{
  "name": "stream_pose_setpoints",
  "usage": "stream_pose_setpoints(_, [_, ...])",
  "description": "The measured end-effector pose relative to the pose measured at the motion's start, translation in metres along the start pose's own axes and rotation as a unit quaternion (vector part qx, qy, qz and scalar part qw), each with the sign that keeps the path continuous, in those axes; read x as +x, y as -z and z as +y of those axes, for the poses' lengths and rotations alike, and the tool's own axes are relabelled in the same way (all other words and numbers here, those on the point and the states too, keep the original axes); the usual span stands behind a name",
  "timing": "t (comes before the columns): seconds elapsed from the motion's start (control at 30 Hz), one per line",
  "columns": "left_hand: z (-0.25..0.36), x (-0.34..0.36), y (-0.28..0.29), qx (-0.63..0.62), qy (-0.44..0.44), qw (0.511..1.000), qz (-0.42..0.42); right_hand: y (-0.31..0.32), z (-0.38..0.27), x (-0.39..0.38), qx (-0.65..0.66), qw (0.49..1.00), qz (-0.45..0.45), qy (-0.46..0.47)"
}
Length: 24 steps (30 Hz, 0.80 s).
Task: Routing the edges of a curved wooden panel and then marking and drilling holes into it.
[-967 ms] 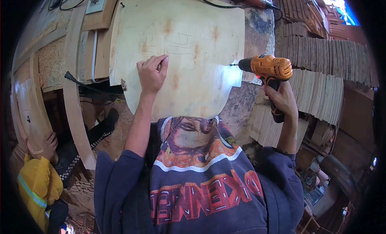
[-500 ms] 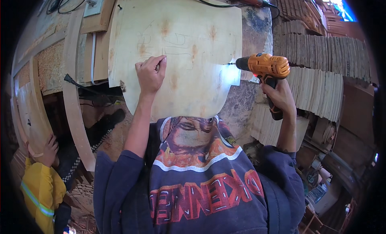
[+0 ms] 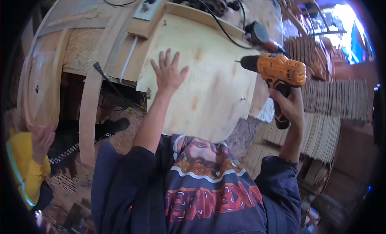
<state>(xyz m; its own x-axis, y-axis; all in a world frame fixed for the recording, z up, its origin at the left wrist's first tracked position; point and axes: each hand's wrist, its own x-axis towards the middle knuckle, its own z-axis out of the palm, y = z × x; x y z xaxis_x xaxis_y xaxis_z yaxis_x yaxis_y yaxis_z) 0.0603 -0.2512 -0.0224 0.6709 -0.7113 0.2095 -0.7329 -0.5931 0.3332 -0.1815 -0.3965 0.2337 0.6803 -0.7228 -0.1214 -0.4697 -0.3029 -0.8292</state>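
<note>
A pale plywood panel (image 3: pixel 193 117) with brown stains lies before me. My left hand (image 3: pixel 168 75) rests on its left part, palm down with the fingers spread. In my right hand (image 3: pixel 290 105) is an orange and black cordless drill (image 3: pixel 281 69), gripped by its handle. The drill points left, its bit raised off the panel near the right edge. A small dark screw (image 3: pixel 242 99) shows in the panel's right side, below the drill. Another screw (image 3: pixel 164 23) stands at the far left corner.
A power outlet (image 3: pixel 145 9) on a wooden block sits at the far left, with a black cable (image 3: pixel 219 23) crossing the far edge. An angle grinder (image 3: pixel 259 35) lies at the far right. Stacked wooden sheets (image 3: pixel 337 97) stand right. A co-worker in a yellow sleeve (image 3: pixel 26 157) is at left.
The drill has come away from the screw on the panel's right side, leaving the screw there. My left hand has gone from closed fingers to spread flat. The view has shifted.
</note>
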Motion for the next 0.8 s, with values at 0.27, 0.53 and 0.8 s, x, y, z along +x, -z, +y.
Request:
stream_pose_setpoints(0.27, [0.006, -0.001, 0.01, -0.072, 0.03, 0.997, -0.015, -0.117, -0.039, 0.152, -0.045, 0.983, -0.139, 0.115])
stream_pose_setpoints(0.53, [0.006, -0.002, 0.01, -0.087, 0.049, 0.995, -0.024, -0.169, -0.084, 0.201, -0.183, 0.963, -0.158, 0.12])
stream_pose_setpoints(0.8, [0.007, -0.002, 0.009, -0.08, 0.039, 0.996, -0.023, -0.17, -0.068, 0.211, -0.229, 0.955, -0.157, 0.105])
